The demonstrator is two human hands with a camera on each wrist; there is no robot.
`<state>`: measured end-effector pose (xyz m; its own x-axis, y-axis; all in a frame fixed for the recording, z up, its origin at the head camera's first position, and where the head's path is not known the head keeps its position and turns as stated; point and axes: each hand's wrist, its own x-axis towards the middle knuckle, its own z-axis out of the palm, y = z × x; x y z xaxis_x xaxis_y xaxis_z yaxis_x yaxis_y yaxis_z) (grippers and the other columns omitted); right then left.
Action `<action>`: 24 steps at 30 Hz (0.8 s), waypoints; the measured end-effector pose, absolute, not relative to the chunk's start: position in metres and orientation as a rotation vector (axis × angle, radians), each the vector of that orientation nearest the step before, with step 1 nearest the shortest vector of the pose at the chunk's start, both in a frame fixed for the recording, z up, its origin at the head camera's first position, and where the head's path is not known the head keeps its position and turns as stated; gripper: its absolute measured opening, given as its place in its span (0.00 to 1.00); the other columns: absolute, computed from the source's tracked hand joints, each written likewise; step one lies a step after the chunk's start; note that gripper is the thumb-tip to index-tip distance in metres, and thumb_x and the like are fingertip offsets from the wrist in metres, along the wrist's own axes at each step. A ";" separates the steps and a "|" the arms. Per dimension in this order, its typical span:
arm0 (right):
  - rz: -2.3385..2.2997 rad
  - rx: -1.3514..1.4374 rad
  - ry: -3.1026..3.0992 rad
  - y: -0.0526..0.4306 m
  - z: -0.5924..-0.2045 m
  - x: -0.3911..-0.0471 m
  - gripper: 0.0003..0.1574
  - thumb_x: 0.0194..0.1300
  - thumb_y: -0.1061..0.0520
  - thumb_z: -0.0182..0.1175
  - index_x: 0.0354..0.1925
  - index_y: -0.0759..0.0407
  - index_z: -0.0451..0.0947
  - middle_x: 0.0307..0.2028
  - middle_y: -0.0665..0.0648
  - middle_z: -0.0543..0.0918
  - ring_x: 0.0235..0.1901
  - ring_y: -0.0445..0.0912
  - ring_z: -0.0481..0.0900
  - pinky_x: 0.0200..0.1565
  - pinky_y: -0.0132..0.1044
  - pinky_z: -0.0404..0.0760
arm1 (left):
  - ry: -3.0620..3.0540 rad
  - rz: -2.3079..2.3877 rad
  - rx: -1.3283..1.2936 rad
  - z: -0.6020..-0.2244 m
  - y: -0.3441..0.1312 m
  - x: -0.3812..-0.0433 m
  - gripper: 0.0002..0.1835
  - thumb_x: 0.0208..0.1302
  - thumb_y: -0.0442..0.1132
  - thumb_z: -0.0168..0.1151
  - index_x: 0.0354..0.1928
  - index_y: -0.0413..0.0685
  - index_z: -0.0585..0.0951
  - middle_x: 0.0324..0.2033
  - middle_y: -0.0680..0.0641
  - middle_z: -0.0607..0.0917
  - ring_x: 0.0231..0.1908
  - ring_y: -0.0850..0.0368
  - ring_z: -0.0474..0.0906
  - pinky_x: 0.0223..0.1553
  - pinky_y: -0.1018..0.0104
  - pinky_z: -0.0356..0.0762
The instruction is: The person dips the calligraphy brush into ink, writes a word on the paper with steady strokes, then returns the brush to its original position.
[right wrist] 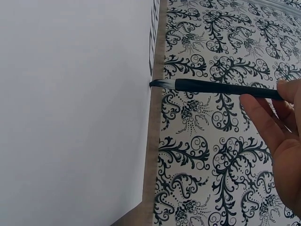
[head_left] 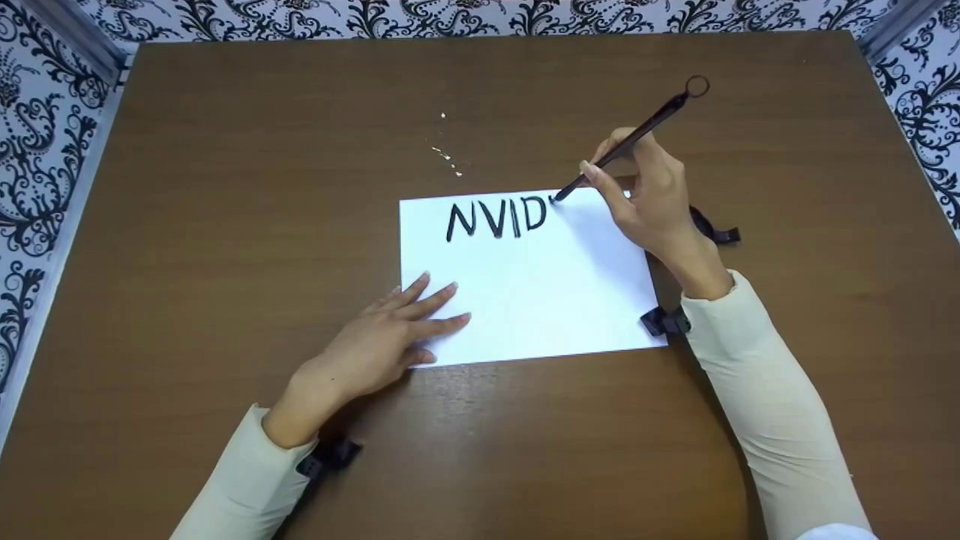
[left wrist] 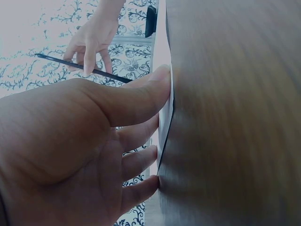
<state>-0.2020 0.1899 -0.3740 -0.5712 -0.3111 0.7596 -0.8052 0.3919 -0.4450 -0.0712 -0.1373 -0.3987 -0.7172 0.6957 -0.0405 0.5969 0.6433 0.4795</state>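
- R hand (head_left: pixel 649 195) grasps a slim, dark, round-handled paintbrush (head_left: pixel 660 116) w/ a thin ring (head_left: pixel 708 86) at its top end; thumb & fingers pinch the handle.
- Brush leans up to the R; its pale, dark-tipped bristles (right wrist: pixel 164 84) touch the sheet nr its far edge, just R of the "D".
- White, rectangular paper sheet (head_left: pixel 540 300) lies on the brown, wood-grained bench (head_left: pixel 187 300), btwn & partly under the hands.
- Black, hand-painted caps (head_left: pixel 516 217) along its upper part read "NVID", w/ a small dark mark at the brush tip.
- L hand (head_left: pixel 375 341) grips nothing: fingers spread, resting on the sheet's near L corner.
- Both arms in off-white, long fabric sleeves (head_left: pixel 772 405); small black wrist devices (head_left: pixel 330 457) show nr the cuffs.
- Few tiny white flecks (head_left: pixel 445 156) on the bench, beyond the sheet.
- Black-&-white, scroll-patterned covering (head_left: pixel 45 172) shows past the bench edges.
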 end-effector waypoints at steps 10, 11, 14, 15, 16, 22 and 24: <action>1.118 0.941 -2.120 0.191 -0.372 -0.200 0.20 0.57 0.73 0.64 0.46 0.70 0.68 0.34 0.62 0.79 0.34 0.48 0.84 0.35 0.24 0.80 | 2.646 0.655 1.062 -0.400 -0.137 -0.071 0.31 0.62 0.38 0.64 0.67 0.58 0.70 0.71 0.48 0.58 0.71 0.43 0.47 0.65 0.42 0.53; 1.118 0.939 -2.126 0.191 -0.372 -0.200 0.19 0.58 0.73 0.64 0.46 0.70 0.68 0.34 0.61 0.79 0.34 0.48 0.84 0.35 0.24 0.80 | 2.644 0.655 1.064 -0.401 -0.137 -0.071 0.31 0.62 0.38 0.64 0.67 0.58 0.70 0.71 0.48 0.58 0.71 0.43 0.46 0.65 0.42 0.53; 1.123 0.946 -2.139 0.192 -0.371 -0.200 0.19 0.59 0.72 0.63 0.47 0.69 0.68 0.35 0.61 0.79 0.34 0.48 0.84 0.35 0.25 0.80 | 2.641 0.657 1.060 -0.400 -0.137 -0.071 0.31 0.62 0.38 0.64 0.67 0.58 0.70 0.71 0.48 0.58 0.71 0.44 0.46 0.65 0.42 0.53; 1.129 0.947 -2.144 0.192 -0.370 -0.199 0.19 0.59 0.72 0.63 0.47 0.70 0.68 0.35 0.61 0.79 0.34 0.48 0.84 0.35 0.25 0.80 | 2.640 0.656 1.056 -0.400 -0.137 -0.071 0.31 0.62 0.38 0.64 0.67 0.58 0.70 0.71 0.48 0.58 0.71 0.44 0.46 0.65 0.42 0.53; 1.134 0.951 -2.147 0.192 -0.370 -0.199 0.19 0.59 0.71 0.63 0.47 0.70 0.68 0.35 0.61 0.79 0.35 0.48 0.84 0.35 0.26 0.80 | 2.641 0.653 1.054 -0.400 -0.137 -0.072 0.31 0.62 0.38 0.65 0.67 0.58 0.70 0.71 0.48 0.58 0.71 0.44 0.46 0.65 0.42 0.52; 1.168 0.961 -2.165 0.191 -0.367 -0.198 0.17 0.61 0.71 0.61 0.47 0.71 0.67 0.35 0.61 0.79 0.35 0.47 0.83 0.35 0.28 0.82 | 2.636 0.636 1.035 -0.399 -0.137 -0.072 0.31 0.62 0.38 0.65 0.68 0.59 0.69 0.71 0.48 0.58 0.71 0.44 0.45 0.66 0.42 0.51; 1.178 0.967 -2.170 0.192 -0.367 -0.197 0.17 0.62 0.71 0.61 0.47 0.72 0.67 0.35 0.60 0.79 0.35 0.47 0.83 0.36 0.30 0.82 | 2.634 0.631 1.033 -0.399 -0.137 -0.072 0.31 0.62 0.38 0.64 0.68 0.59 0.69 0.71 0.49 0.58 0.71 0.45 0.45 0.66 0.43 0.51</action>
